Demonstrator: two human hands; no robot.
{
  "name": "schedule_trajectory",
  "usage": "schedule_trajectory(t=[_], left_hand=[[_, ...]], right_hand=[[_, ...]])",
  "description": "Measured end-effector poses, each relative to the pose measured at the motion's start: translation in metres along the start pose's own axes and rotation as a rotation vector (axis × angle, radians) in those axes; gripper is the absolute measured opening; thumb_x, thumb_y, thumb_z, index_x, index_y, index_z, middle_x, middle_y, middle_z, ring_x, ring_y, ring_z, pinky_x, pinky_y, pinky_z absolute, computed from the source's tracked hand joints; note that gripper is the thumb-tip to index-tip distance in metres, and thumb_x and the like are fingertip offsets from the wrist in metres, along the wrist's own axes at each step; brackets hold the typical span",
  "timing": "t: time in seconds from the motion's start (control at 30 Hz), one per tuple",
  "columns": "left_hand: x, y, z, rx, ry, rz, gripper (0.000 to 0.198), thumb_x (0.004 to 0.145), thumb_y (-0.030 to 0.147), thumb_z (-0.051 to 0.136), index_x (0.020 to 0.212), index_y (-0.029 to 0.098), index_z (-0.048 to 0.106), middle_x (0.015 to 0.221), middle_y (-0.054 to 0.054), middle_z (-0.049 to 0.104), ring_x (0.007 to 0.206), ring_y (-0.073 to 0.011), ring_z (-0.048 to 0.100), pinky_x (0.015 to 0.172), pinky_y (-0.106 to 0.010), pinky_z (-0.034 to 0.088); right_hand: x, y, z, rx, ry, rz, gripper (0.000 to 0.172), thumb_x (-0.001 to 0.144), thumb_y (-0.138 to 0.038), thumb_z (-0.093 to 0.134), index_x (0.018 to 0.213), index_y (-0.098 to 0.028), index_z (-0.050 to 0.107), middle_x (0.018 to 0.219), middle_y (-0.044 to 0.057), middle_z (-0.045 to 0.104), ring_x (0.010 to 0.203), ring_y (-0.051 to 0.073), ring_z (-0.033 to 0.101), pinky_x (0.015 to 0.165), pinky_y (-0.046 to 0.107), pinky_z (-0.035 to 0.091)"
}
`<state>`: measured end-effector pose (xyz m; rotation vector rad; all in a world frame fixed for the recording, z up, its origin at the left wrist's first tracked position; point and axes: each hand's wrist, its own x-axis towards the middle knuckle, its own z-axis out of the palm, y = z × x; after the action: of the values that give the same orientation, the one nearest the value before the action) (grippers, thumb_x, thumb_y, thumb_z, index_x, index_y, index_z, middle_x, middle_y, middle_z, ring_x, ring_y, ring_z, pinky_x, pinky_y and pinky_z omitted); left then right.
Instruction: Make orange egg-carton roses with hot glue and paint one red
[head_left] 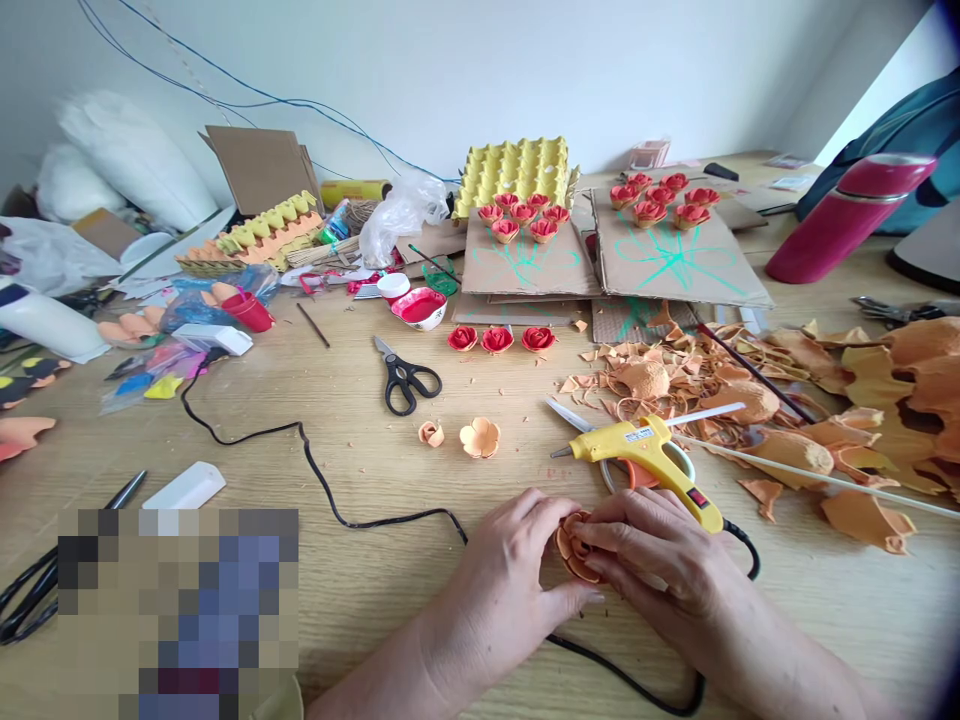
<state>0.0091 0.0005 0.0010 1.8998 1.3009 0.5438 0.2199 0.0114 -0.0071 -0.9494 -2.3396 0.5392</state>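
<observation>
Holding an orange flower (573, 555) between their fingers, the left hand (514, 560) and the right hand (667, 555) meet just on the near side of the yellow glue gun (630, 441). As I judge, the three red flowers (497, 340) are already finished, while the small bud (430, 434) and the open petal cup (480, 438) lie apart, not yet joined or coloured.

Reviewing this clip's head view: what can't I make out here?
All in the head view:
- Orange flower: sides hidden by fingers of the left hand and right hand.
- Orange-handled scissors: partly covered by the yellow glue gun.
- Glue gun label: print too small.
- Teal bag: cut off by the right edge.
- Lower-left patch: obscured by pixelation.
</observation>
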Motion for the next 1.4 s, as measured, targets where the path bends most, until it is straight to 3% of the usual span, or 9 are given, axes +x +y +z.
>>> schedule_trajectory(t=[0.27, 0.43, 0.57, 0.97, 1.2, 1.4], left_hand=[[0.001, 0.004, 0.0, -0.012, 0.016, -0.014, 0.047, 0.076, 0.02, 0.094, 0.115, 0.022, 0.068, 0.106, -0.003, 0.072, 0.098, -0.0245, 0.07, 0.086, -0.037, 0.057], [0.001, 0.002, -0.001, -0.064, 0.02, -0.022, 0.048, 0.072, 0.018, 0.095, 0.113, 0.023, 0.071, 0.107, -0.002, 0.071, 0.099, -0.0236, 0.07, 0.088, -0.035, 0.059], [0.002, 0.003, -0.003, -0.063, 0.016, -0.05, 0.053, 0.07, 0.015, 0.096, 0.117, 0.021, 0.071, 0.109, -0.003, 0.07, 0.101, -0.0247, 0.07, 0.091, -0.036, 0.059], [0.001, 0.002, -0.014, -0.008, -0.02, -0.001, 0.053, 0.073, 0.017, 0.094, 0.12, 0.021, 0.07, 0.111, -0.005, 0.07, 0.104, -0.0255, 0.069, 0.094, -0.037, 0.057], [0.003, 0.007, -0.046, 0.032, 0.177, 0.014, 0.049, 0.074, 0.008, 0.087, 0.118, 0.021, 0.069, 0.11, -0.004, 0.07, 0.096, -0.0204, 0.068, 0.092, -0.033, 0.056], [0.007, -0.016, -0.067, 0.096, 0.424, 0.045, 0.046, 0.079, 0.011, 0.077, 0.123, 0.023, 0.069, 0.11, -0.005, 0.072, 0.083, -0.018, 0.066, 0.077, -0.03, 0.057]], right_hand=[[0.0, 0.0, -0.002, -0.002, 0.001, 0.0, 0.019, 0.107, -0.024, 0.056, 0.116, -0.026, 0.073, 0.101, 0.006, 0.074, 0.086, 0.019, 0.07, 0.077, 0.033, 0.057], [-0.006, 0.008, -0.012, -0.014, 0.193, 0.061, 0.03, 0.105, -0.018, 0.056, 0.131, -0.028, 0.066, 0.11, 0.008, 0.074, 0.096, 0.02, 0.075, 0.076, 0.028, 0.062], [-0.008, 0.015, -0.02, -0.088, 0.305, 0.101, 0.022, 0.102, -0.016, 0.06, 0.118, -0.026, 0.071, 0.105, 0.007, 0.075, 0.09, 0.019, 0.076, 0.075, 0.028, 0.064], [-0.011, 0.026, -0.022, -0.196, 0.319, 0.113, 0.018, 0.105, -0.024, 0.054, 0.115, -0.025, 0.07, 0.106, 0.007, 0.073, 0.091, 0.017, 0.074, 0.076, 0.025, 0.06], [-0.013, 0.03, -0.019, -0.182, 0.329, 0.132, 0.016, 0.105, -0.025, 0.055, 0.113, -0.028, 0.069, 0.108, 0.005, 0.073, 0.092, 0.017, 0.073, 0.075, 0.026, 0.057], [-0.013, 0.031, -0.02, -0.214, 0.308, 0.126, 0.016, 0.106, -0.025, 0.055, 0.116, -0.028, 0.067, 0.112, 0.005, 0.071, 0.097, 0.017, 0.072, 0.08, 0.026, 0.057]])
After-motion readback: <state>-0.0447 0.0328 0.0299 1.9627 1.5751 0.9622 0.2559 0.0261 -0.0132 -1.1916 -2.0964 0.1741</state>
